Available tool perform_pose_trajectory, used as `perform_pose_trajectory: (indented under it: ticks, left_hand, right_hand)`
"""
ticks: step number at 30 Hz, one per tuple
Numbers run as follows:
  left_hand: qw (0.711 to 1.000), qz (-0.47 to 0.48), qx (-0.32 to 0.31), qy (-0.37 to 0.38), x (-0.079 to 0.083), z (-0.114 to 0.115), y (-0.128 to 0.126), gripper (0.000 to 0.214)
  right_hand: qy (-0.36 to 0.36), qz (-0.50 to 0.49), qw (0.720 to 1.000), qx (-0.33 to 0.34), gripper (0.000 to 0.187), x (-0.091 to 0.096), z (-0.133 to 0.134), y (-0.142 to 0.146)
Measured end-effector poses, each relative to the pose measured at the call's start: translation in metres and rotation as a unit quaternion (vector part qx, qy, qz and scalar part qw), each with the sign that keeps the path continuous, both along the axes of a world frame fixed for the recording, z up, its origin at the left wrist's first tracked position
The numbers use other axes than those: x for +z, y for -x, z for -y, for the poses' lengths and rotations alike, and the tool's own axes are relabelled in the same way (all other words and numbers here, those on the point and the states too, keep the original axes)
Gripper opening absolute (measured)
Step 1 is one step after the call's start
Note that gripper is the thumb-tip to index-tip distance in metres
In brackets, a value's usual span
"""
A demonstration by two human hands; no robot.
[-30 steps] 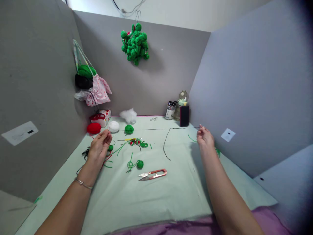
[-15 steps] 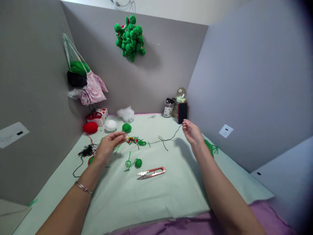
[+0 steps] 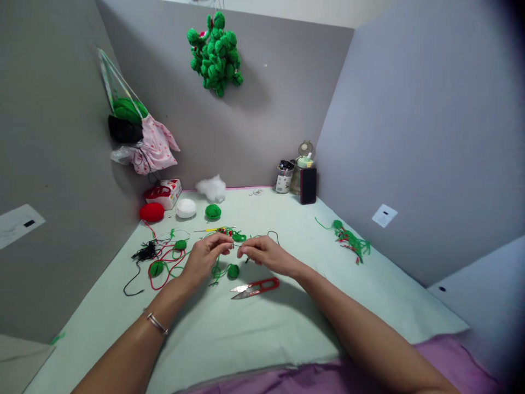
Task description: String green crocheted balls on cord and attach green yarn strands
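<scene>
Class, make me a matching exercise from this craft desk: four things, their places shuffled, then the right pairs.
Things
1. red-handled metal thread snips
2. round red ball of yarn
3. cluster of green crocheted balls
4. thin black thread

Places
A. hanging high on the grey back wall
B. pinched between the left hand and right hand
C. lying flat just in front of both hands
D. by the left wall, beside a round white ball

Pairs: 1-C, 2-D, 3-A, 4-B

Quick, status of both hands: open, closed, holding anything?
Left hand: closed, fingertips pinching the thin black thread.
Right hand: closed, pinching that thread too, close beside the other.
</scene>
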State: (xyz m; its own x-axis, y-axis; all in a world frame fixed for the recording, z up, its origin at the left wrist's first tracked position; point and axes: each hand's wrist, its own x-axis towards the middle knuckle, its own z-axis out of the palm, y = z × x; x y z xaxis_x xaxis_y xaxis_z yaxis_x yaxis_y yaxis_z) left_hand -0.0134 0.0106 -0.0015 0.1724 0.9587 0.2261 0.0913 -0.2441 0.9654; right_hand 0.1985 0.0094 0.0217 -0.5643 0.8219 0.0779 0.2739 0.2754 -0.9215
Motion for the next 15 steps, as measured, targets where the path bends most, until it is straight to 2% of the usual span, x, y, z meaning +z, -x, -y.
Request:
perform_pose_trajectory:
  ticks: [3,6,9,11,13,15]
  left_hand:
    - [0.998,0.01,-0.055,0.041,-0.002,-0.002,-0.001,0.024]
    - [0.981,0.119,-0.085,0.131,0.002,0.0,-0.005,0.036]
    - [0.95,0.231,-0.07,0.2,0.006,0.001,-0.007,0.037]
    - [0.937,0.268,-0.054,0.217,0.006,0.0,-0.006,0.038]
    - [0.937,0.267,-0.043,0.22,0.003,-0.001,-0.005,0.04]
    - [0.954,0.22,-0.031,0.199,-0.002,-0.002,-0.005,0.038]
  right_hand:
    - [-0.02,-0.023,0.998,-0.061,0.031,0.0,-0.004,-0.002]
    - [-0.031,-0.015,0.997,-0.076,0.031,-0.005,-0.006,0.0]
    - [-0.081,0.036,0.993,-0.074,0.027,-0.011,-0.003,0.005]
    - [-0.132,0.062,0.988,-0.054,0.025,-0.015,0.0,0.009]
    - [-0.175,0.077,0.981,-0.026,0.025,-0.018,0.003,0.013]
    - [-0.204,0.088,0.975,-0.005,0.026,-0.019,0.006,0.015]
